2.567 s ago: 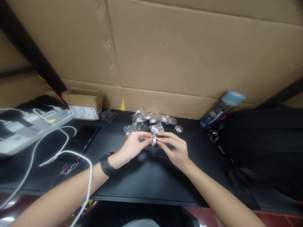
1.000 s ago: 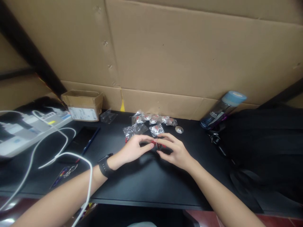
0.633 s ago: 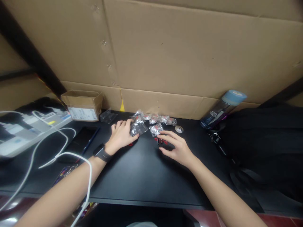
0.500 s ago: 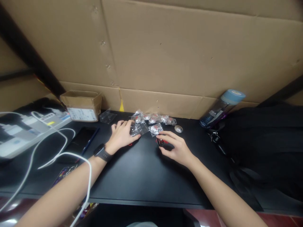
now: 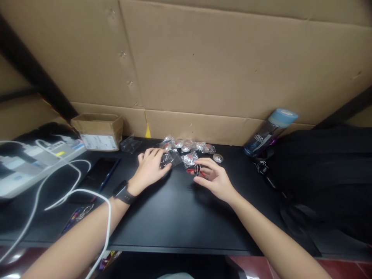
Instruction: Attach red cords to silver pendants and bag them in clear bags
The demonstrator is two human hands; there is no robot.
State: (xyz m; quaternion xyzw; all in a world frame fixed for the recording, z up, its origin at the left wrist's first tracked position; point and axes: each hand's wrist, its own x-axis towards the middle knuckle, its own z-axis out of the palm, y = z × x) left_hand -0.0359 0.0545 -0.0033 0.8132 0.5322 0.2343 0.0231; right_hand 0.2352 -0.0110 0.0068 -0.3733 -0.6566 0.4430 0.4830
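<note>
My left hand (image 5: 151,164) reaches to a clear plastic bag (image 5: 173,158) on the desk, with thumb and fingers closing on its left side. To the right, my right hand (image 5: 213,176) pinches a small round shiny piece with a red cord (image 5: 197,169) between thumb and fingertips, just above the desk. My fingers partly cover it. Near those fingertips lies a wrapped silver-and-red piece (image 5: 190,159). A bare round metal disc (image 5: 217,158) rests behind my right hand. Several more wrapped pieces (image 5: 187,145) form a row along the cardboard wall.
At the left are a power strip (image 5: 43,162) with white cables, a small cardboard box (image 5: 99,131), a dark phone (image 5: 100,170) and another clear bag (image 5: 130,144). A blue-capped bottle (image 5: 267,133) leans at the right beside a black bag (image 5: 325,174). Cardboard (image 5: 203,69) stands behind.
The round piece in my right hand has turned, and its red cord now shows on both sides. My left hand stays at the plastic bag. The view has shifted slightly.
</note>
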